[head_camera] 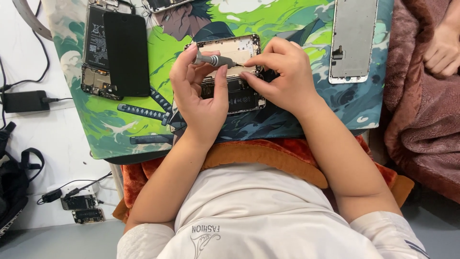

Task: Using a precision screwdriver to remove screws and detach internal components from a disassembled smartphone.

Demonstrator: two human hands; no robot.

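Pretty crowded desk (62,139): a bright green illustrated mat (120,120) carries a stripped phone with a black glossy panel (125,52) lying on it to the left, a bare silvery screen frame (352,41) to the right, and a black charger brick (25,101) sits off the mat's left edge, while another person's hand (443,50) rests on a brownish fuzzy blanket (421,120) far right. The opened phone (232,79) lies flat mid-mat, half hidden under both hands. The left hand (201,98) has its fingers pinched around a small grey metal screwdriver (215,60) whose tip points at the phone's pale inner shell, and the right hand (282,76) has its fingers curled down on the phone's right edge, steadying it.
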